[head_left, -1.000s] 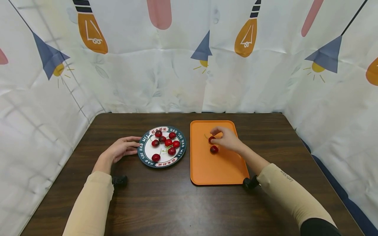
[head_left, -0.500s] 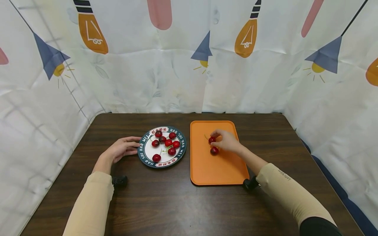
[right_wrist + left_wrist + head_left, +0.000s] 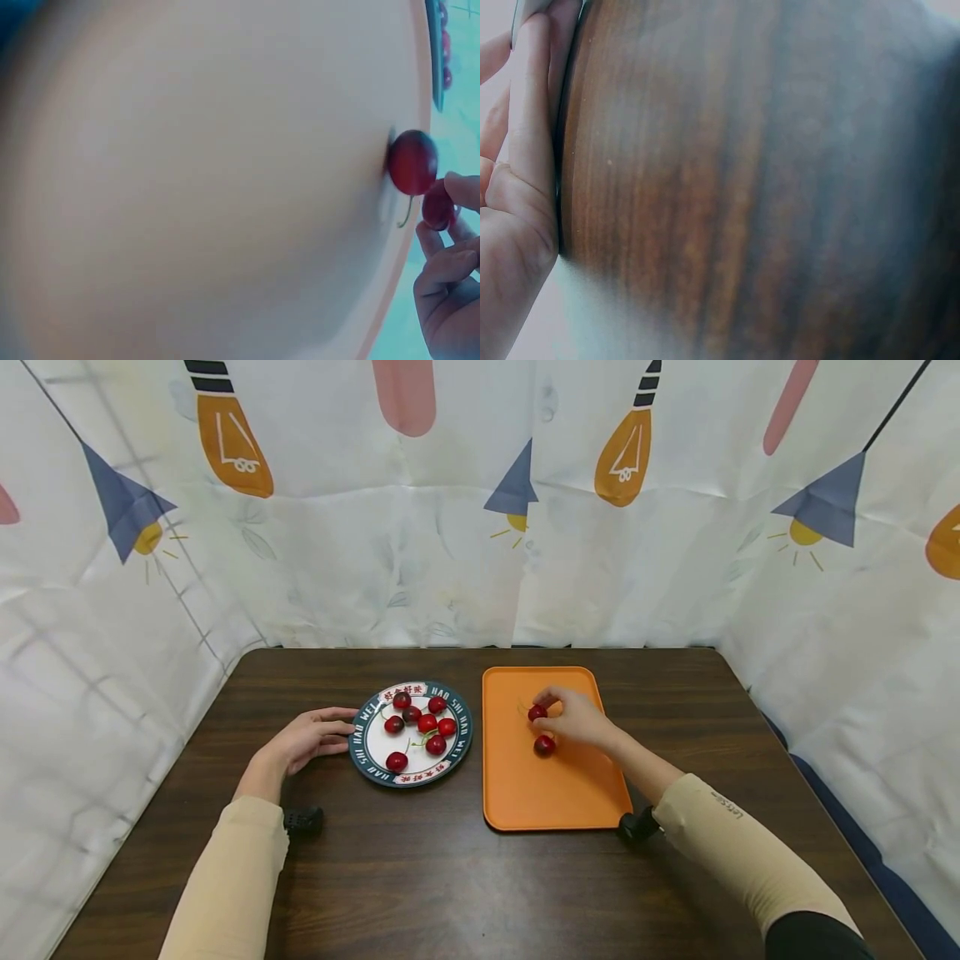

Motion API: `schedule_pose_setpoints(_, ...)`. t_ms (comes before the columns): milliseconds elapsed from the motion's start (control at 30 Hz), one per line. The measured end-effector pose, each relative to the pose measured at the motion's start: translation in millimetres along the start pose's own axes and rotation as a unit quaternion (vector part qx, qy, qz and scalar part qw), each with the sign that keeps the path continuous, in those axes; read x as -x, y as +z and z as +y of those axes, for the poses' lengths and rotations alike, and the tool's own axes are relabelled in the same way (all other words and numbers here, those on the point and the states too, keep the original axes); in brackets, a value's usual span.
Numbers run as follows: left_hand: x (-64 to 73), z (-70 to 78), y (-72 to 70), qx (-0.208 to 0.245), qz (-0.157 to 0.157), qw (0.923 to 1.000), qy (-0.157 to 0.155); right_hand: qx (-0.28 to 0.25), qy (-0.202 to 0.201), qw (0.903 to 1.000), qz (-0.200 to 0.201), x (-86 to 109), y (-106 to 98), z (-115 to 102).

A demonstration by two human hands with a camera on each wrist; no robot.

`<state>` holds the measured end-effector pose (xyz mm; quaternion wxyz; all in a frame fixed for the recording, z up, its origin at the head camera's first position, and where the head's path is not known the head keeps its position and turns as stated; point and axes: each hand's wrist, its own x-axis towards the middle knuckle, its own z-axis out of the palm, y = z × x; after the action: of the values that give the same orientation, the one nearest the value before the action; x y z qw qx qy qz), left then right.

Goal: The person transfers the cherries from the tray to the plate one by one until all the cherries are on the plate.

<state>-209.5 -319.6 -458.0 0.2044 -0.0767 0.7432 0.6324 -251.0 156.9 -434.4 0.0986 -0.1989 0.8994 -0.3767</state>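
Observation:
On the orange tray (image 3: 558,797), my right hand (image 3: 581,720) pinches a dark red cherry (image 3: 537,712) between thumb and fingers. In the right wrist view the pinched cherry (image 3: 436,207) shows beside another cherry (image 3: 412,162) with a green stem; this second cherry (image 3: 544,746) lies nearer to me on the tray. At the left, my left hand (image 3: 309,739) touches the rim of a round plate (image 3: 358,747) with its fingers extended. Several cherries (image 3: 427,723), some with stems, lie on that plate. The left wrist view shows fingers (image 3: 529,97) at the rim and mostly blurred tabletop.
Plate and tray stand side by side on a dark wooden table (image 3: 420,877), a narrow gap between them. Printed fabric (image 3: 337,552) hangs behind the table and along both sides. A black wrist device (image 3: 637,825) on my right arm overlaps the tray's near right corner.
My right index finger has come down from its raised position, and the fingers now meet the cherry. The nearer cherry has shifted slightly toward me. My left hand and the plate stay in place.

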Motion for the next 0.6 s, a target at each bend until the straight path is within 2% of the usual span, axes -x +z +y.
schedule_pose_setpoints(200, 1.2, 0.3, 0.0, 0.001, 0.001, 1.0, -0.001, 0.027, -0.029, 0.9992, -0.002, -1.8, 2.6, -12.2)
schedule_pose_setpoints(600, 1.4, 0.4, 0.1, -0.005, 0.002, 1.0, -0.001, 0.041, -0.059, 0.9965, -0.043, -8.7, 20.7, -44.6)
